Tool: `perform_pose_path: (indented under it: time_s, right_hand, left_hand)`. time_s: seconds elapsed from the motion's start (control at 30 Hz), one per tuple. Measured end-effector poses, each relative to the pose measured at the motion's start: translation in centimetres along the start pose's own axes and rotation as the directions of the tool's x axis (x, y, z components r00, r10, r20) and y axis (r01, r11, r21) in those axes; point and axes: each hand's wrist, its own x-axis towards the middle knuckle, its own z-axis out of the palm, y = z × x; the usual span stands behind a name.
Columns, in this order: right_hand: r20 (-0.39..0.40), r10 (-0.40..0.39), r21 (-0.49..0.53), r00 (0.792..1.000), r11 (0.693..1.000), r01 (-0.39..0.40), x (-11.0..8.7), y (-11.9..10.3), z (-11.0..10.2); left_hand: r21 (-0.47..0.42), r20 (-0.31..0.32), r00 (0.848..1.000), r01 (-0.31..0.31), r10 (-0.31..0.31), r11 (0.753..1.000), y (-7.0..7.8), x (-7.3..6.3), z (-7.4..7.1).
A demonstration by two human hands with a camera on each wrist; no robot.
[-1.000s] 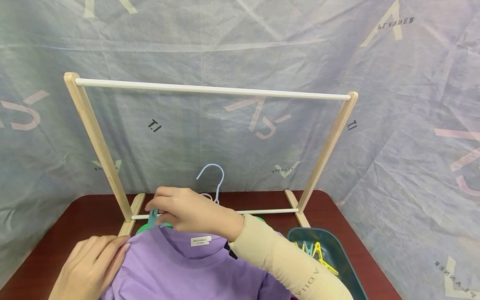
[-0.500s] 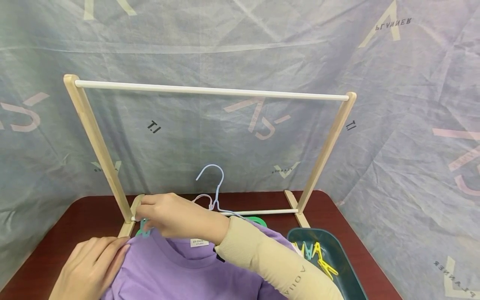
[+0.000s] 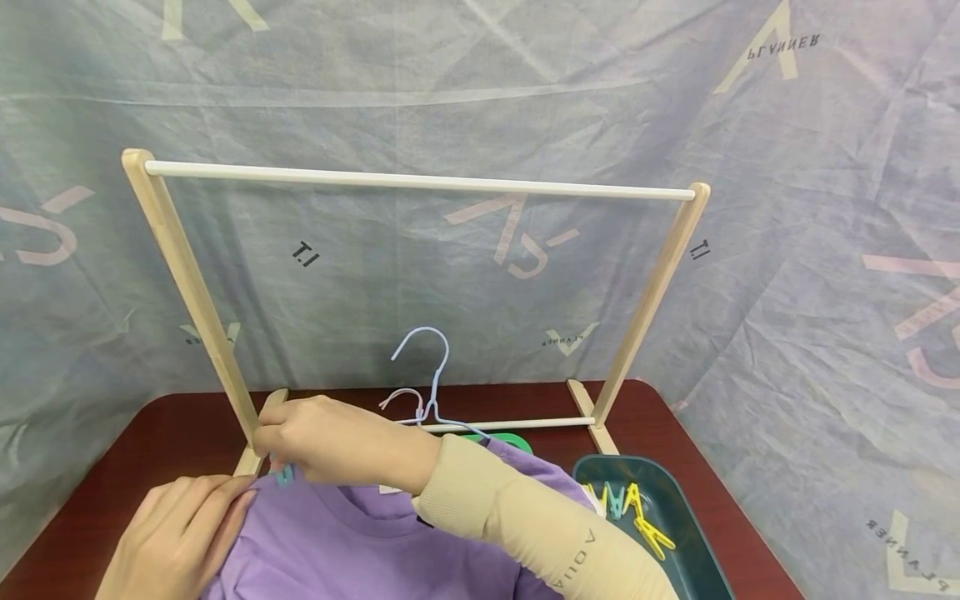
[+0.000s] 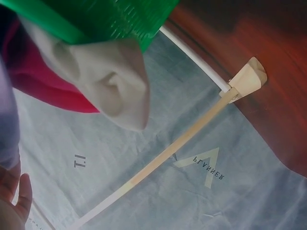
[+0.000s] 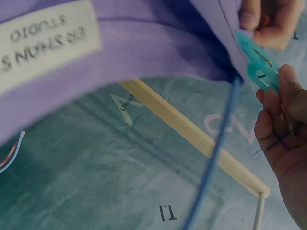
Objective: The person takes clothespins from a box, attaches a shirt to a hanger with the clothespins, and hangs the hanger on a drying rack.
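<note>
A purple T-shirt (image 3: 375,542) hangs on a blue wire hanger (image 3: 436,385), whose hook stands up behind the collar. My left hand (image 3: 176,525) holds the shirt's left shoulder, fingers bent over the fabric. Just beside it, my right hand (image 3: 337,442) pinches a teal clothespin (image 5: 259,64). In the right wrist view the clothespin's tip is at the shirt's shoulder edge, near the hanger wire (image 5: 216,148). Whether its jaws have closed on the cloth I cannot tell. The right forearm covers part of the collar in the head view.
A wooden rack with a white top rail (image 3: 420,178) stands behind the shirt. At the right, a dark tray (image 3: 708,542) holds yellow and teal clothespins (image 3: 651,533). A green basket (image 4: 115,24) with white cloth (image 4: 112,86) and pink cloth (image 4: 53,91) shows in the left wrist view.
My right hand has moved left and down with the clothespin, from beside the collar to the shoulder by my left hand. The left hand has stayed in place.
</note>
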Motion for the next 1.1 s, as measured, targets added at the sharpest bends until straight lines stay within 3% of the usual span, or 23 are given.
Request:
perform_pose_path:
  time_s: [0.23, 0.67, 0.83, 1.1]
  right_hand:
    - [0.089, 0.034, -0.014, 0.995, 0.999, -0.033, 0.2, -0.2, 0.3]
    - [0.146, 0.149, 0.013, 0.978, 0.988, -0.153, -0.1, 0.1, 0.4]
    - [0.127, 0.158, 0.020, 0.979, 0.987, -0.162, -0.4, 0.5, 0.3]
    - [0.025, 0.169, 0.032, 0.985, 0.985, -0.170, -1.5, 1.0, -0.4]
  left_hand:
    - [-0.003, -0.014, 1.000, -0.012, 0.012, 1.000, 0.0, 0.1, 0.1]
    - [-0.007, -0.013, 1.000, -0.011, 0.011, 1.000, -0.2, -0.1, 0.2]
    - [0.000, 0.002, 1.000, -0.006, 0.006, 1.000, -0.3, -0.3, 0.2]
    - [0.008, 0.015, 1.000, 0.003, -0.003, 1.000, -0.1, -0.3, 0.1]
